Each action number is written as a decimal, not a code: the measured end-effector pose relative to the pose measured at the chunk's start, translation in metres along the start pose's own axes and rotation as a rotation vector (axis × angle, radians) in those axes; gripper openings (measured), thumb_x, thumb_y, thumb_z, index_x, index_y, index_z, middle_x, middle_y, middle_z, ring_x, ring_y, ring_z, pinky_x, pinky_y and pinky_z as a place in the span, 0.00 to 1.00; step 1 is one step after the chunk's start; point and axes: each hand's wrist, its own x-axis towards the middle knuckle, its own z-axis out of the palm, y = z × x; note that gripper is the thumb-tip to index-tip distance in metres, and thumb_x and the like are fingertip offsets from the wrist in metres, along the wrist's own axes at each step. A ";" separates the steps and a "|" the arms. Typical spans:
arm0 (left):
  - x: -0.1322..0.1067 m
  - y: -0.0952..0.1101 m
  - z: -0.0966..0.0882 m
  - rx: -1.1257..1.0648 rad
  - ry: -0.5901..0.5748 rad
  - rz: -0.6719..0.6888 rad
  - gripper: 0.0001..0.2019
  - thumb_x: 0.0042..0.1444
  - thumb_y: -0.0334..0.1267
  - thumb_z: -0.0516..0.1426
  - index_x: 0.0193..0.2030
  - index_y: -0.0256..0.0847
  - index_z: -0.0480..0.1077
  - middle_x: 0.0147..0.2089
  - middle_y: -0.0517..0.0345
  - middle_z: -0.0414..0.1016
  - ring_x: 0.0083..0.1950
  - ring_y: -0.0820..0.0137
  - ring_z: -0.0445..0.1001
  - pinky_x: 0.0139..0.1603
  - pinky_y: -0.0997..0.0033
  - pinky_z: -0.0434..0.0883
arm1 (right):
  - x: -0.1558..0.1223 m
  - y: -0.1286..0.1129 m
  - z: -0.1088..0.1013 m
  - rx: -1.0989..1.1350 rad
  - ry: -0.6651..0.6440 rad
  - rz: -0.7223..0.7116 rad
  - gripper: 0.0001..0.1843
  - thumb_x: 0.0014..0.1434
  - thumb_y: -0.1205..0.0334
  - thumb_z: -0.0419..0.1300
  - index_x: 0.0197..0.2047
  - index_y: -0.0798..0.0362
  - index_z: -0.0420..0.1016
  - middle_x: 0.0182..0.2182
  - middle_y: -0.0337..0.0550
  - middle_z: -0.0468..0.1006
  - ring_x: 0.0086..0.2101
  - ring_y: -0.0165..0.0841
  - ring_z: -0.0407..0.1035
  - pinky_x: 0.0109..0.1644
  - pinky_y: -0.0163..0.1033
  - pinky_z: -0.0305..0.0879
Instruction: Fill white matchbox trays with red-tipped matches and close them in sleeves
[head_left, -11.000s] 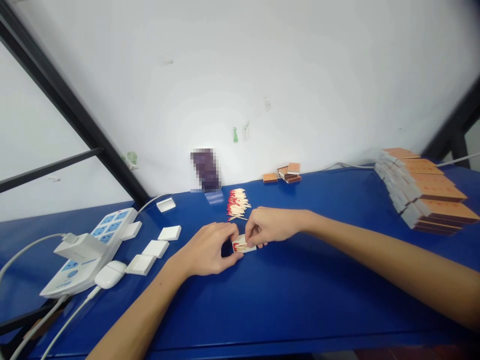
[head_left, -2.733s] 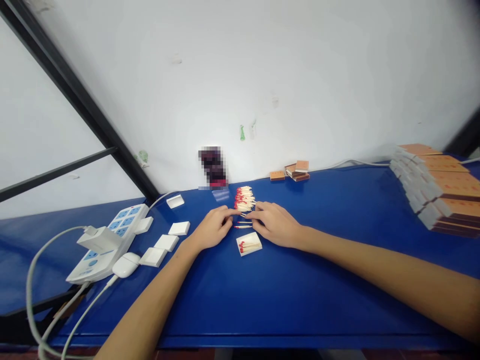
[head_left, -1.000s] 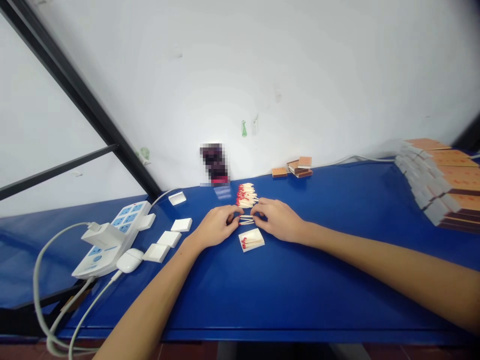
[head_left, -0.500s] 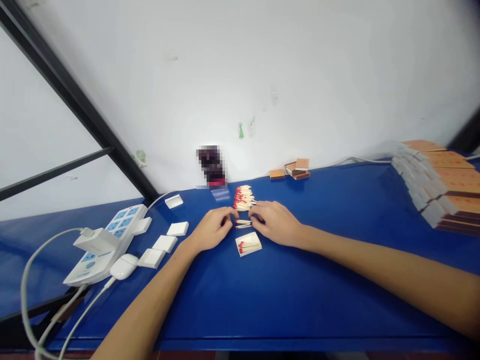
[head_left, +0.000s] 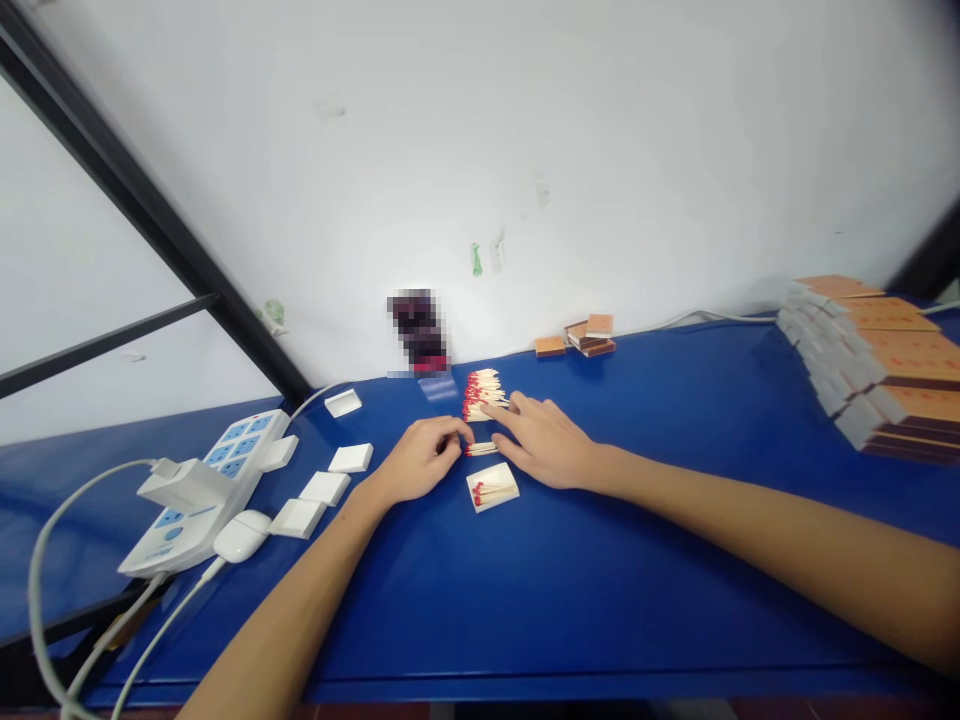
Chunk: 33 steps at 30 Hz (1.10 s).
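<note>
A small row of red-headed matches [head_left: 482, 449] lies on the blue table between my two hands. My left hand [head_left: 421, 460] rests just left of their heads, its fingers curled, with a gap between thumb and index finger and nothing visibly held. My right hand [head_left: 546, 440] is open. Its index finger reaches onto the lower edge of a larger match pile [head_left: 484, 392], while its thumb is by the plain ends of the small row. Just nearer to me, a white matchbox tray [head_left: 504, 478] holds several matches.
Several white trays [head_left: 325, 488] lie to the left, beside a power strip [head_left: 217, 480] with a charger and cables. A few matchboxes [head_left: 589, 335] sit against the wall. Stacked matchboxes [head_left: 877, 370] stand at the right. A blurred dark object [head_left: 420, 330] leans on the wall.
My right index finger has stretched out onto the match pile. The matches in the small row look closer together. My left hand has barely moved; the view has shifted slightly.
</note>
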 end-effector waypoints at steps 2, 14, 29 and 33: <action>0.000 -0.001 0.000 -0.015 0.007 -0.004 0.13 0.60 0.29 0.47 0.41 0.40 0.73 0.36 0.60 0.75 0.33 0.72 0.69 0.35 0.73 0.65 | 0.000 0.000 -0.001 0.002 -0.001 -0.015 0.24 0.69 0.54 0.44 0.64 0.48 0.62 0.46 0.51 0.68 0.42 0.39 0.65 0.44 0.43 0.55; 0.002 -0.009 0.004 0.116 0.130 -0.018 0.13 0.60 0.29 0.48 0.46 0.40 0.71 0.31 0.60 0.70 0.34 0.70 0.69 0.36 0.71 0.64 | -0.001 0.002 0.002 0.055 0.052 -0.061 0.19 0.69 0.57 0.47 0.59 0.46 0.69 0.43 0.46 0.70 0.40 0.36 0.66 0.43 0.40 0.53; 0.002 -0.012 0.003 0.137 0.098 -0.010 0.14 0.62 0.30 0.48 0.48 0.40 0.71 0.34 0.58 0.72 0.36 0.68 0.71 0.39 0.69 0.66 | -0.001 0.002 0.000 0.033 0.009 -0.183 0.18 0.69 0.58 0.46 0.47 0.53 0.76 0.39 0.47 0.72 0.36 0.34 0.68 0.39 0.39 0.55; 0.001 -0.013 0.003 0.137 0.101 -0.005 0.13 0.62 0.30 0.48 0.45 0.40 0.72 0.35 0.57 0.73 0.36 0.68 0.71 0.40 0.69 0.67 | -0.001 0.003 0.000 0.052 0.012 -0.187 0.20 0.70 0.57 0.45 0.59 0.52 0.70 0.44 0.48 0.72 0.38 0.35 0.69 0.41 0.40 0.57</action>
